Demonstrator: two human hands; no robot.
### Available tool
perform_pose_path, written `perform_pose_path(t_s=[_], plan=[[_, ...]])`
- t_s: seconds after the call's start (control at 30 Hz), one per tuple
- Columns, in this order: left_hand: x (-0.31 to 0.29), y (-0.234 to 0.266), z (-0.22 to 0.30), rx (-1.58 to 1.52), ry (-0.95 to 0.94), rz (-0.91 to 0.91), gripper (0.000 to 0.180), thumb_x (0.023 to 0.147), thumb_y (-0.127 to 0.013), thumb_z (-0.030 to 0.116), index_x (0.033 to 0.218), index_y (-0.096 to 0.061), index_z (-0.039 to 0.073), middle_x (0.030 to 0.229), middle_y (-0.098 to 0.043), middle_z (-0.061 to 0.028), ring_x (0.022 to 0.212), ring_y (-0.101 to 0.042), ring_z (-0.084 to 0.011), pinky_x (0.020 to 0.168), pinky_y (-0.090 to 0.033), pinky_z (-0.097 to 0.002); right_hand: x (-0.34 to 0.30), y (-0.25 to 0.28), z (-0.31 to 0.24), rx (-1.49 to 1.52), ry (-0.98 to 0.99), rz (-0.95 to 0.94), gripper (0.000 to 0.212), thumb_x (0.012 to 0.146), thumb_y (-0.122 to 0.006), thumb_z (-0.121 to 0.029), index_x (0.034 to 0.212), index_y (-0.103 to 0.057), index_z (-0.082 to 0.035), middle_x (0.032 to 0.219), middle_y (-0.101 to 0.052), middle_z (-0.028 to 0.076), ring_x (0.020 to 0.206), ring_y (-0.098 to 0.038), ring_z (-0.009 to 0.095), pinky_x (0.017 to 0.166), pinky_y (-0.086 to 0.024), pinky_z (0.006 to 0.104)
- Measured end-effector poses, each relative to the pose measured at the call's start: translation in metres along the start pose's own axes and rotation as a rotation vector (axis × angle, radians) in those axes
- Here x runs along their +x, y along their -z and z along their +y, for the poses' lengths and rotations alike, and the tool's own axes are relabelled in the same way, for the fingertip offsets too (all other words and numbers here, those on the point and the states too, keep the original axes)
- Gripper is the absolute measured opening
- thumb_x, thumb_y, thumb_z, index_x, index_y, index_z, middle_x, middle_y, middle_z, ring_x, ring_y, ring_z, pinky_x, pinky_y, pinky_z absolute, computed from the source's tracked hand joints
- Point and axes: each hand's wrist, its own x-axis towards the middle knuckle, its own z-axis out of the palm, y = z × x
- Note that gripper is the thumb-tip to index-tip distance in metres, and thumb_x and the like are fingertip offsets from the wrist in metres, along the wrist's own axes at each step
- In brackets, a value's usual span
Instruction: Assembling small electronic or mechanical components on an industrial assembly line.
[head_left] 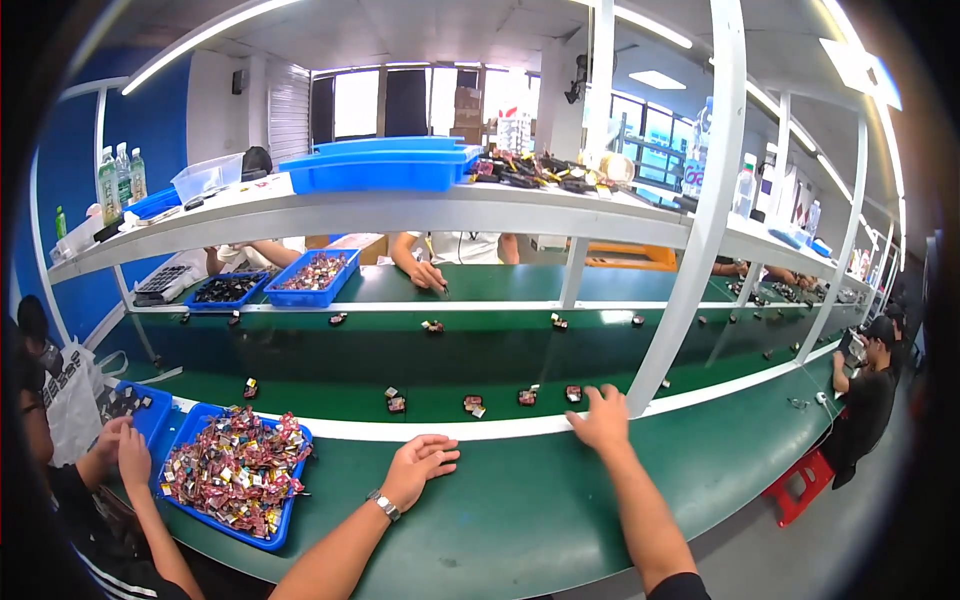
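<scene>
My right hand (603,420) reaches over the white rail (500,427) at the belt's near edge. Its fingers are spread, and nothing shows in them. Just left of its fingertips lies a small red-and-black electronic part (573,393) on the green conveyor belt (450,355); whether they touch it I cannot tell. My left hand (422,468), with a metal watch on the wrist, hovers over the green bench top (480,520). Its fingers are loosely stretched toward the right and hold nothing visible. More small wired parts (473,405) lie spaced out along the belt.
A blue tray (297,497) heaped with small wired parts stands left of my left arm. Another person's hands (128,450) are beside it. White posts (690,230) and an overhead shelf (400,220) rise ahead. Across the belt, a hand (428,276) works at the far bench.
</scene>
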Motion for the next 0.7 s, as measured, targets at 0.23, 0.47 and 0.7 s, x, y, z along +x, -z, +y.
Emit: perform_pose_path(t_s=[0.23, 0.47, 0.7], plan=[[-0.001, 0.001, -0.009, 0.07, 0.003, -0.032, 0.022, 0.095, -0.05, 0.002, 0.116, -0.055, -0.005, 0.118, -0.062, -0.0179, 0.108, -0.063, -0.0242, 0.091, -0.054, -0.0333, -0.013, 0.022, 0.05, 0.197, 0.228, -0.415, 0.038, 0.073, -0.078, -0.029, 0.105, -0.072, -0.01, 0.105, -0.064, 0.017, 0.1, -0.06, 0.035, 0.096, -0.047, 0.0421], [-0.004, 0.005, -0.007, 0.109, 0.017, -0.032, 0.019, 0.096, -0.052, 0.003, 0.112, -0.057, -0.005, 0.115, -0.063, -0.0172, 0.106, -0.064, -0.0235, 0.092, -0.054, -0.033, 0.032, 0.181, -0.104, 0.595, 0.544, -0.133, 0.03, 0.074, -0.077, -0.024, 0.099, -0.072, -0.008, 0.093, -0.067, 0.011, 0.08, -0.063, 0.023, 0.072, -0.051, 0.0327], [0.002, -0.002, -0.009, 0.063, 0.038, -0.11, 0.018, 0.095, -0.052, 0.002, 0.111, -0.059, -0.004, 0.114, -0.064, -0.0162, 0.106, -0.064, -0.0227, 0.093, -0.053, -0.0323, 0.204, 0.282, -0.211, 0.362, 0.435, 0.208, 0.044, 0.074, -0.074, -0.034, 0.106, -0.072, -0.004, 0.101, -0.07, 0.019, 0.095, -0.068, 0.031, 0.089, -0.051, 0.0377]])
